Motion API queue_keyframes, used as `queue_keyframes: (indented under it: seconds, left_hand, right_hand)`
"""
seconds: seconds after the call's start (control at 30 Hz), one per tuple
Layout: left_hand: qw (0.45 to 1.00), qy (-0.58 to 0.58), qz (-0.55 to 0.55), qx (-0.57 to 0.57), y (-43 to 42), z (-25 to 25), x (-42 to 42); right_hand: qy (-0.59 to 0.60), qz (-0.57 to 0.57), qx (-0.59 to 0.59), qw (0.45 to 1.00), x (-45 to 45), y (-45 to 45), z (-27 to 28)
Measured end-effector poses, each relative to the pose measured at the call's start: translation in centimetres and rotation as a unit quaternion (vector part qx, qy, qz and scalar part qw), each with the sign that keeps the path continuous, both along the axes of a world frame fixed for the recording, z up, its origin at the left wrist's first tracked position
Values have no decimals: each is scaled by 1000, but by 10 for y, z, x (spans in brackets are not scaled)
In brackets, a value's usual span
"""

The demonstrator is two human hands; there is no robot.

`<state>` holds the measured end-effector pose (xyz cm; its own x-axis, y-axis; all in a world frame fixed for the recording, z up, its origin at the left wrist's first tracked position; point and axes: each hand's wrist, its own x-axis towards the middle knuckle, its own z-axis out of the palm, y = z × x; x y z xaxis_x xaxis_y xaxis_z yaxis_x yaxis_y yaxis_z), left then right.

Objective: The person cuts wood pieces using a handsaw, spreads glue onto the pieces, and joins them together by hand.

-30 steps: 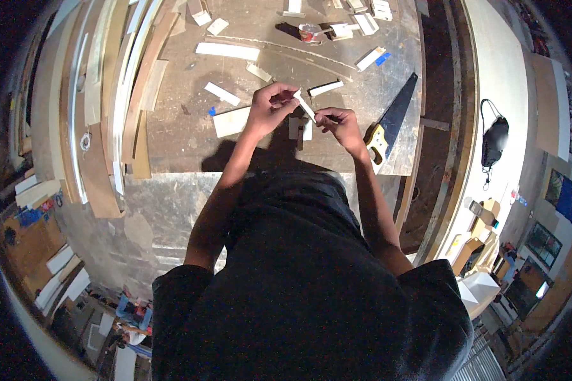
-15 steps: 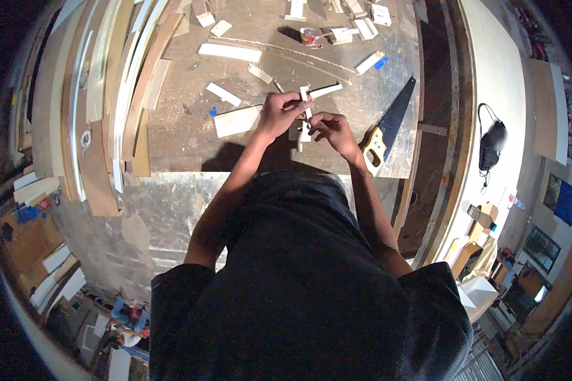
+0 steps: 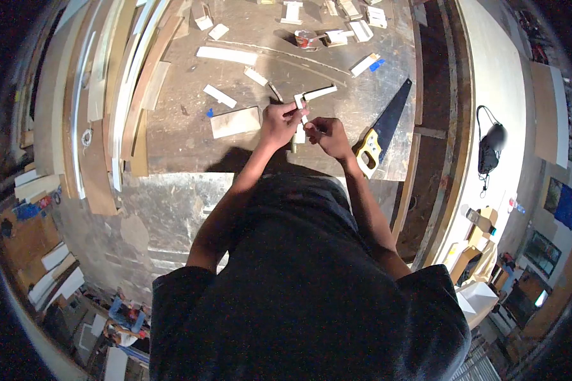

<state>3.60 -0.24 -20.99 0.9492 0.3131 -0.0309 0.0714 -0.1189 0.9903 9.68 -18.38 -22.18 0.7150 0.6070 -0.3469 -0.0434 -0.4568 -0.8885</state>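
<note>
Near the front of the brown worktable, my left hand pinches a small pale wood strip. The fingers of my right hand are closed at the strip's lower end; whether they grip it or something tiny is too small to tell. Beneath the hands lies another pale piece, partly covered. A narrow strip with a dark edge lies just beyond, and a thin stick lies to its left. The flat pale board is left of my left hand.
Right of my hands lies a handsaw with a yellow handle. Small wood blocks and a reddish cup stand toward the back. Long boards line the left side. A black pouch lies on the pale surface at right. People are at lower left.
The strip has turned from slanted to nearly upright, and both hands have moved slightly down toward the table's front edge. My right fingers have drawn together.
</note>
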Motion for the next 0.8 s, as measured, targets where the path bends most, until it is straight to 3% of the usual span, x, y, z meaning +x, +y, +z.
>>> queue_keyframes:
  seconds: [0.03, 0.1, 0.23, 0.3, 0.33, 0.63, 0.7, 0.8]
  left_hand:
    - [1000, 0, 1, 1, -1, 2, -1]
    - [999, 46, -13, -23, -2, 6, -1]
    - [995, 23, -16, -93, -9, 2, -2]
    - [984, 79, -6, -160, -8, 0, -6]
    - [974, 50, 15, -219, -12, 1, -6]
    - [983, 8, 28, -183, -18, 24, -8]
    - [988, 39, 7, -149, -14, 36, -8]
    - [986, 27, -5, -167, -15, 58, -11]
  right_hand:
    - [0, 1, 1, 1000, -2, -1, -3]
    - [44, -39, 114, 992, -6, -3, -4]
    - [63, -27, 131, 989, -2, -14, 7]
    - [68, -26, 128, 989, 0, -21, 13]
    - [68, -26, 128, 989, 3, -25, 16]
    - [91, 58, 118, 987, 23, -33, 35]
    - [99, -41, 201, 974, 27, -30, 43]
    - [92, -51, 225, 969, 38, -23, 63]
